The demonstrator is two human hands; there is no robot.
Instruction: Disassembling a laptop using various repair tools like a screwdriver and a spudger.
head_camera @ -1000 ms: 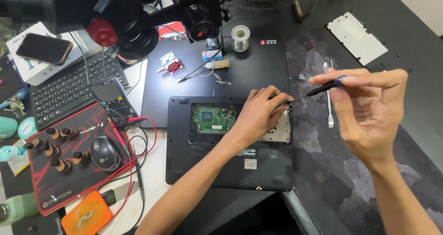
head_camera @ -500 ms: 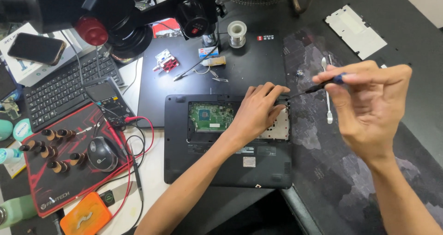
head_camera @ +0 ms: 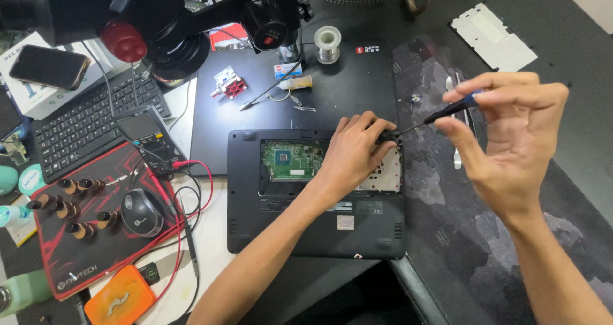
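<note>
My right hand (head_camera: 511,140) pinches a thin screwdriver (head_camera: 440,115) between thumb and fingertips, held off the desk to the right of the laptop, its tip slanting down and left toward the upper right corner of the opened machine. My left hand (head_camera: 354,159) lies curled on the upturned black laptop (head_camera: 313,229), fingers bent and pressed down at that same corner, just where the screwdriver's tip arrives; I cannot tell whether they grip anything small there. The laptop sits bottom up in the middle of the desk, a panel off, with a green circuit board (head_camera: 292,159) showing just left of my left hand. Beyond it lie a spool of solder (head_camera: 327,42) and tweezers (head_camera: 265,95) on a dark mat (head_camera: 351,89). To the left are a mouse (head_camera: 140,211) on a red pad (head_camera: 76,248), a multimeter (head_camera: 148,136) and a keyboard (head_camera: 83,130).
</note>
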